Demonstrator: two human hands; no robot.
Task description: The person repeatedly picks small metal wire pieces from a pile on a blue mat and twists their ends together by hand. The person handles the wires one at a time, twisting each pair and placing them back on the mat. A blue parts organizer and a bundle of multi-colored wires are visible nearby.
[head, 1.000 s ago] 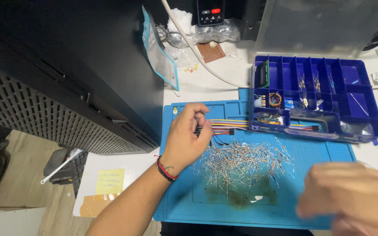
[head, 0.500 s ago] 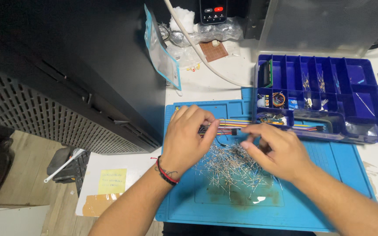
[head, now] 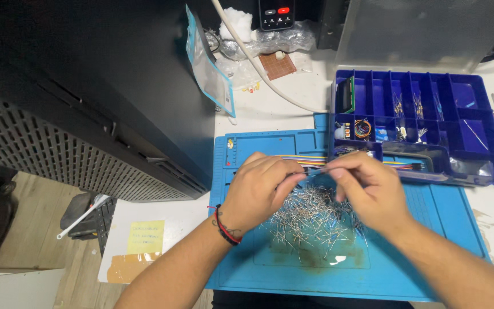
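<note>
Blue work mat lies on the white table; its left edge sits near the table's front-left corner, with a black cabinet close along the left side and a blue compartment box overlapping its upper right corner. Open mat surface remains at lower left and at far right of the hands. A pile of loose metal pins covers the mat centre. Left hand and right hand meet just above the pile; thumb and forefinger of each are pinched together on a small thin part held between them, remaining fingers curled. What the part is cannot be told at this size. It lies roughly left-right, long axis parallel to the striped ribbon cable just behind it. Versus half a second ago: right hand has shifted slightly left, fingertips now closer to the left hand's; one second ago the right hand was low at the frame's right, well apart from the left. Left hand position nearly unchanged.
</note>
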